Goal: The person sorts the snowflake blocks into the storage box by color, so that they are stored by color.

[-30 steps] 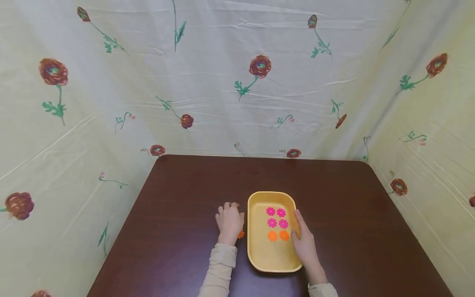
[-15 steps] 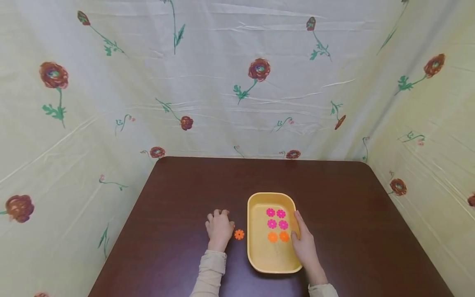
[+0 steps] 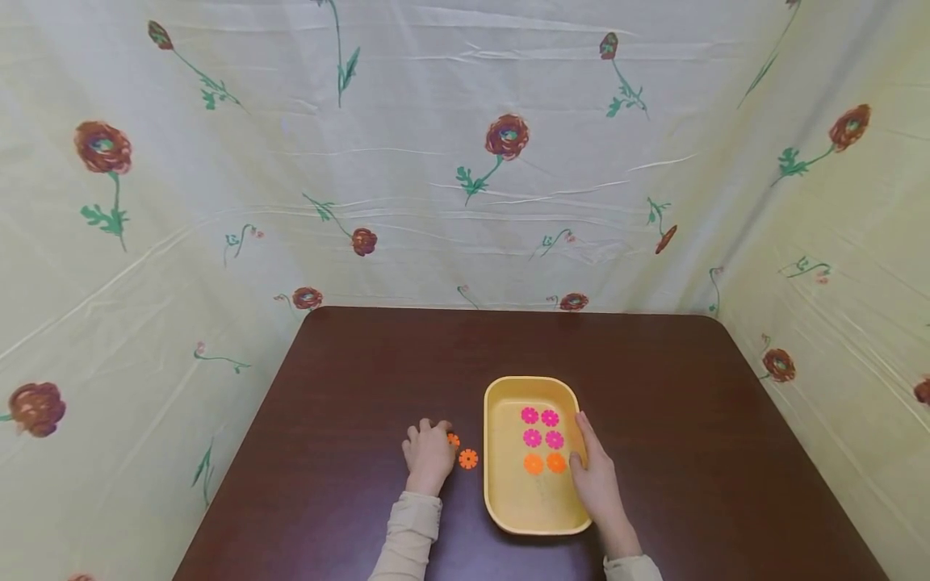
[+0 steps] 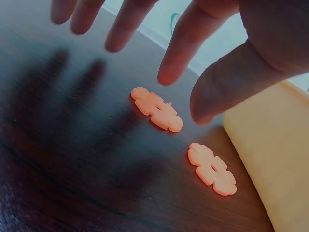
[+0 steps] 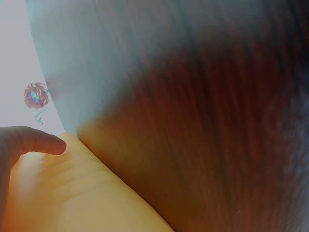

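- Left hand (image 3: 429, 453) hovers spread, fingers relaxed and holding nothing, over two flat orange flower-shaped plastic discs (image 4: 157, 108) lying apart on the dark brown wooden table (image 3: 349, 387).
- Right hand (image 3: 596, 476) rests on the right wall of the yellow rectangular plastic tray (image 3: 534, 524), thumb over its rim (likely steadying it).
- Tray holds four pink and two orange discs in pairs; near half bare.
- Table beyond is open.

I can read no words, numbers, labels or brand marks anywhere in front of me; nothing here bears any writing.
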Tool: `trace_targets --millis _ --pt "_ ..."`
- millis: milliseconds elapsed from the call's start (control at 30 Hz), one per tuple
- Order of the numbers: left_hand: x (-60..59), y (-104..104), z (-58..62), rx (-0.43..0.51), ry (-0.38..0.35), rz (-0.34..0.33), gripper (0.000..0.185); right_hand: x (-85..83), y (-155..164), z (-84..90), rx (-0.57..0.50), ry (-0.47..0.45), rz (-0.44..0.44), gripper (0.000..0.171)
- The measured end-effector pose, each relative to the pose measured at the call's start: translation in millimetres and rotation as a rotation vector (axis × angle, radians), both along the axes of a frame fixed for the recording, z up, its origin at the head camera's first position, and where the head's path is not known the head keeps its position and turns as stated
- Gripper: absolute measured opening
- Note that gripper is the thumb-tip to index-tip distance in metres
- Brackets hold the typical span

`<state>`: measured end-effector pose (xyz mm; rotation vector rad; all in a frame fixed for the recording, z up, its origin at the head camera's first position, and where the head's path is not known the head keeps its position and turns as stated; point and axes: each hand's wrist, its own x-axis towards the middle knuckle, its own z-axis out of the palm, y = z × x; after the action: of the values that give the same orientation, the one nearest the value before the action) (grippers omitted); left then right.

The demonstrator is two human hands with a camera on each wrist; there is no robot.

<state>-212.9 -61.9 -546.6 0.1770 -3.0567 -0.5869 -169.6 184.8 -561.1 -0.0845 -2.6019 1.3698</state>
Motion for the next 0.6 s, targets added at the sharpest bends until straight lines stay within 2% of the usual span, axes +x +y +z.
trace_targets --millis 167,400,600 --pt "-0.5 1.4 -0.3 -0.018 -0.046 -0.015 0.029 -0.3 0.2 -1.2 -0.003 0.01 -0.001 0.06" --pt "-1.5 2.7 -0.6 -0.047 -0.029 0.004 0.029 0.1 0.1 -0.8 0.006 0.013 -0.005 0.06" --pt "-1.3 4.0 -3.6 -0.06 -0.007 0.014 0.019 0.2 0.1 -0.3 0.013 0.021 -0.006 0.059"
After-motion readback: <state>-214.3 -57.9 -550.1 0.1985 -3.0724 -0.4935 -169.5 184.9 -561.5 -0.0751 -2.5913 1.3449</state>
